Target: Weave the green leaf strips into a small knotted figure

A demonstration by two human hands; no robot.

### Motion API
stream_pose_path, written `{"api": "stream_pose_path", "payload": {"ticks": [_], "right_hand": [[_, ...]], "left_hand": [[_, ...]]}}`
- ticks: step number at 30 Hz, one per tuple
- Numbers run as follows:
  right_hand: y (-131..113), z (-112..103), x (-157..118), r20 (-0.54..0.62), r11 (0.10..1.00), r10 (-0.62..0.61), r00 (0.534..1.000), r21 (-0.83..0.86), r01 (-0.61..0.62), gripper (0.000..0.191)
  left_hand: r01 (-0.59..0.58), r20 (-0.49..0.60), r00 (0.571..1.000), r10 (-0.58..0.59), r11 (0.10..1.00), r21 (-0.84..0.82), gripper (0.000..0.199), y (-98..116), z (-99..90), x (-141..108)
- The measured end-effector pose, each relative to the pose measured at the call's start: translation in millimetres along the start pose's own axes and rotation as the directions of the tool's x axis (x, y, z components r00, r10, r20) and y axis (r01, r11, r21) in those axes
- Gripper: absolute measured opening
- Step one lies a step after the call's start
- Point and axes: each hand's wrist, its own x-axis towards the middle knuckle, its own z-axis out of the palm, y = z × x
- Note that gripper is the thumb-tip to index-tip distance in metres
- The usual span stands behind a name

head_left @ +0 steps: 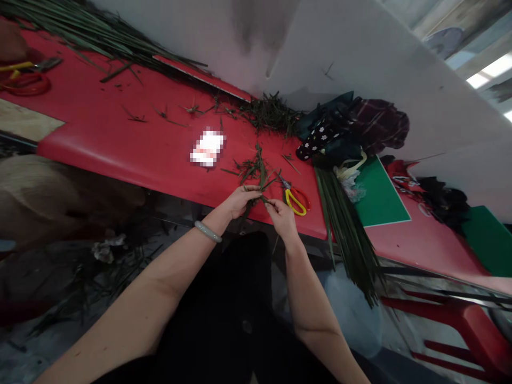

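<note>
My left hand (245, 199), with a pale bangle (208, 231) on its wrist, pinches a piece woven from green leaf strips (263, 178). Facing it, my right hand (280, 214) is closed on a strip of the same leaf piece, thumb and fingertips together. Loose ends of the strips stick out beyond my fingers, over the table's front edge. Scissors (296, 200) with red and yellow handles lie just right of my right hand. Small leaf scraps (248, 166) lie beyond my hands.
The red tabletop (160, 144) carries a blurred-out white card (208, 148), a heap of scraps (276, 113) and long leaves (346, 229) hanging over the edge. Dark cloth bundles (376, 122) lean at the wall. Another person's hand (12, 42) is by scissors at far left. A red stool (472, 325) stands lower right.
</note>
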Motion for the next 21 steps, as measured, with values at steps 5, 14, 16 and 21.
{"api": "stream_pose_path", "payload": {"ticks": [5, 14, 16, 21], "right_hand": [[-6, -4, -4, 0.004, 0.998, -0.042, 0.999, -0.051, 0.043, 0.029], [-3, -12, -1, 0.038, 0.988, -0.015, 0.999, -0.155, 0.02, 0.022], [-1, -8, 2, 0.052, 0.992, -0.009, 0.999, -0.123, 0.016, 0.02], [-6, 2, 6, 0.029, 0.997, -0.027, 0.999, -0.072, 0.029, 0.025]], "left_hand": [[-0.013, -0.028, 1.0, 0.013, 1.0, 0.023, 0.025, 0, 1.9, -2], [0.0, 0.002, 1.0, 0.0, 0.999, -0.034, 0.012, -2, -4.2, 4], [0.012, -0.002, 1.0, -0.012, 0.999, -0.048, 0.011, -3, -5.8, 6], [-0.021, 0.012, 1.0, 0.021, 1.0, -0.011, 0.013, -2, -3.1, 2]]}}
